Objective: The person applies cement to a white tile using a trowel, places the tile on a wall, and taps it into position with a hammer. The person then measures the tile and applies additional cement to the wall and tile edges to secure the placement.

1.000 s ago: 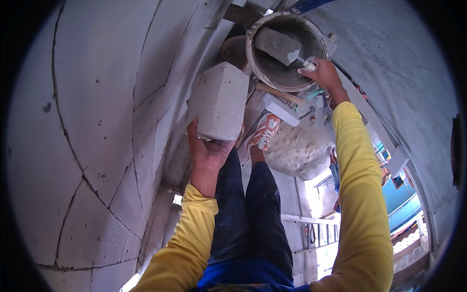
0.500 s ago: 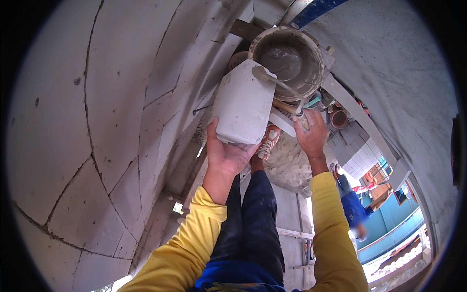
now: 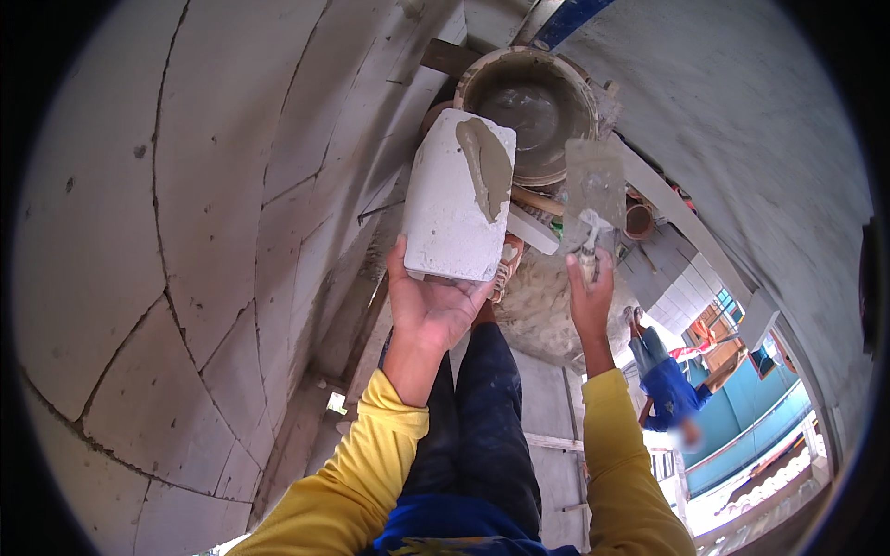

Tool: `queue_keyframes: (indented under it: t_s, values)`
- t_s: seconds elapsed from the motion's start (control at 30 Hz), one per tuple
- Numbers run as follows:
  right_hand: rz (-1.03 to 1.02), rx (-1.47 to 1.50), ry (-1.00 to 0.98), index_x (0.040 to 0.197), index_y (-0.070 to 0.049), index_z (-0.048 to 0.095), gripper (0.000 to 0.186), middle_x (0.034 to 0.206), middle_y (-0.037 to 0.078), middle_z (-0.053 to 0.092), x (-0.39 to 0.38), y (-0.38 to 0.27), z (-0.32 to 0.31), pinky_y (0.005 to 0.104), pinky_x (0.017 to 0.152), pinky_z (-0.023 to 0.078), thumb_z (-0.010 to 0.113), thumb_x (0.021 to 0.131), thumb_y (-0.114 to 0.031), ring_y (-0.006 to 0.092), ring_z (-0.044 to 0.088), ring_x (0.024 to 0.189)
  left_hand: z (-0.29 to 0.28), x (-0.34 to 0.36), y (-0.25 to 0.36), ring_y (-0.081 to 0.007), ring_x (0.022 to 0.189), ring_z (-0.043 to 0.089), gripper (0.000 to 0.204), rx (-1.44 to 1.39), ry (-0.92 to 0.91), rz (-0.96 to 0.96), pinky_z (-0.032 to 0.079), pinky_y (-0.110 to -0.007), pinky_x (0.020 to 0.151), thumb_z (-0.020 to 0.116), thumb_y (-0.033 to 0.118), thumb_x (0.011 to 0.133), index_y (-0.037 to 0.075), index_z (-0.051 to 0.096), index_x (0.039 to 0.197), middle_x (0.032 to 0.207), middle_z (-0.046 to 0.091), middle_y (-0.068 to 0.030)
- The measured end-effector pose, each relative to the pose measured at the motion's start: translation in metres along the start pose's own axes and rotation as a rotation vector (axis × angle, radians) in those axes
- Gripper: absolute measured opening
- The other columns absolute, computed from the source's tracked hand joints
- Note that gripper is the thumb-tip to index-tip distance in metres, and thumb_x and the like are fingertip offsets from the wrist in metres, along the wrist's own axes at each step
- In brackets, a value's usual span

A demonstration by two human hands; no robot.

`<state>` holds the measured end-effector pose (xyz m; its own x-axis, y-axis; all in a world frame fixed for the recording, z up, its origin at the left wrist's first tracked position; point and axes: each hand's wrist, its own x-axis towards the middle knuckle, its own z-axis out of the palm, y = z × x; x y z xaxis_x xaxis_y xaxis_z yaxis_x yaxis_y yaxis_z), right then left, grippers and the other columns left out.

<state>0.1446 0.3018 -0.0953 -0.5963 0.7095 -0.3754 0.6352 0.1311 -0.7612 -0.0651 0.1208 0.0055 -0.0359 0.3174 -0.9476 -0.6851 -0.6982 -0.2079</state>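
Observation:
My left hand (image 3: 434, 310) holds a pale block (image 3: 445, 232) from its lower end, thumb along the left side. A grey smear of wet mortar (image 3: 487, 171) lies on the upper right of the block's face. My right hand (image 3: 591, 283) grips the handle of a trowel, its broad mortar-coated blade (image 3: 593, 171) pointing up, to the right of the block and apart from it. Behind both stands a round tub (image 3: 473, 74) with grey mortar in the bottom, partly hidden by block and blade.
A block wall (image 3: 139, 278) fills the left, a plastered wall (image 3: 760, 139) the right. My shoe (image 3: 505, 269) stands under the block by a wooden handle (image 3: 533, 199) and small bucket (image 3: 638, 222). A person in blue (image 3: 672, 389) is at lower right, beyond an opening.
The trowel moved from inside the tub across the block and back to the right, leaving mortar on the block's face. Both hands still hold block and trowel. The person in blue shows more fully.

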Motion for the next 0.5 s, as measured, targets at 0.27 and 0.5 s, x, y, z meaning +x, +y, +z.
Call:
queue_keyframes:
  t_s: [0.27, 0.5]
  values:
    - [0.392, 1.088, -0.196, 0.149, -0.001, 0.05, 0.056, 0.137, 0.012, 0.065, 0.089, -0.067, 0.067, 0.0356, 0.113, 0.046, 0.065, 0.108, -0.037, 0.0198, 0.057, 0.133, -0.014, -0.033, -0.019, -0.0353, 0.141, 0.054, 0.083, 0.186, -0.012, -0.082, 0.042, -0.057, 0.12, 0.07, 0.062, 0.091, 0.015, 0.047, 0.156, 0.154, 0.053, -0.0137]
    - [0.64, 1.367, -0.356, 0.149, -0.005, 0.054, 0.062, 0.139, 0.008, 0.066, 0.067, -0.09, 0.084, 0.037, 0.11, 0.048, 0.053, 0.11, -0.053, 0.0226, 0.062, 0.126, 0.014, -0.051, -0.045, -0.0342, 0.144, 0.05, 0.09, 0.098, 0.132, -0.054, 0.041, -0.054, 0.122, 0.078, 0.057, 0.088, 0.013, 0.04, 0.158, 0.154, 0.049, -0.0135]
